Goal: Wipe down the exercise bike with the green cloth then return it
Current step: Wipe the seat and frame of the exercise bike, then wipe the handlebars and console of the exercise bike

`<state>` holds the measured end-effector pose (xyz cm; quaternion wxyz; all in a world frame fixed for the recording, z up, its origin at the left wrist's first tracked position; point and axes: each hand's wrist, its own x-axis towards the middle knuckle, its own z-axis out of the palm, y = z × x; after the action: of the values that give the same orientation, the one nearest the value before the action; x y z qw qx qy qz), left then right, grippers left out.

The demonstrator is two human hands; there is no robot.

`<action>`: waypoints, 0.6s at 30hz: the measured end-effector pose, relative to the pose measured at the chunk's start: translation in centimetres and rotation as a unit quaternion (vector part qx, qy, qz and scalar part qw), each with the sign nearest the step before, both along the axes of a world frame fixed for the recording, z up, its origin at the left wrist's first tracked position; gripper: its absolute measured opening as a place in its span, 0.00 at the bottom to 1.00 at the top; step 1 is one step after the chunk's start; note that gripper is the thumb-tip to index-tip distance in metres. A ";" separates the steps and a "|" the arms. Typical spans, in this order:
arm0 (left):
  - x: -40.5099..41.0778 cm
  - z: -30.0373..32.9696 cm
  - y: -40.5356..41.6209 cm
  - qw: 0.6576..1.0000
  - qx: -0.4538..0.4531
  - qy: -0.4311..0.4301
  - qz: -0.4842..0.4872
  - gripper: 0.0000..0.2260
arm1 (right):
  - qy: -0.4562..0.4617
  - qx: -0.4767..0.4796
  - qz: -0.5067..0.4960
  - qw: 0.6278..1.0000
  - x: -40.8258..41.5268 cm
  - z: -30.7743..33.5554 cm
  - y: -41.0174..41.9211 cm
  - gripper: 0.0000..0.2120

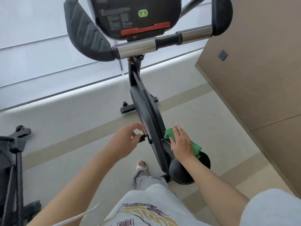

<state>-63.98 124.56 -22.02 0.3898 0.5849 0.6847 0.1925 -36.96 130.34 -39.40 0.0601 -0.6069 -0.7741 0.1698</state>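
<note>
Saddle [184, 172], black padded leather, sits nearest. Right hand [182, 144] presses crumpled green cloth [170, 133] flat-palmed onto black metal exercise bike frame [146, 111]; left hand [127, 138], half-open, empty, hovers by the knob. Advise firm overlapping strokes toward far chrome handlebar [138, 48].

The small white print on the exercise bike's console [130, 17] is too blurred to read, and the lettering on the person's printed shirt [143, 214] is upside down and illegible.

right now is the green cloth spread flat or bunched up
Bunched up. The green cloth is crumpled under the right hand, pressed on the bike frame, with folds poking out on both sides of the palm.
</note>
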 end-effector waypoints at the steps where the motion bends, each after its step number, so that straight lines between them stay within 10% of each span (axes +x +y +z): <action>1: -0.6 0.6 1.2 1.000 0.004 -0.003 -0.004 0.13 | 0.020 -0.011 -0.007 1.000 -0.4 0.2 0.8 0.24; 18: -10.6 7.0 11.9 0.990 0.098 -0.059 -0.087 0.14 | 0.348 0.090 -0.062 0.931 -13.1 18.2 8.3 0.19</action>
<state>-74.62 136.43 -14.97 0.3851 0.6652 0.5853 0.2582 -50.04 138.61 -21.19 0.3911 -0.5486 -0.6773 0.2957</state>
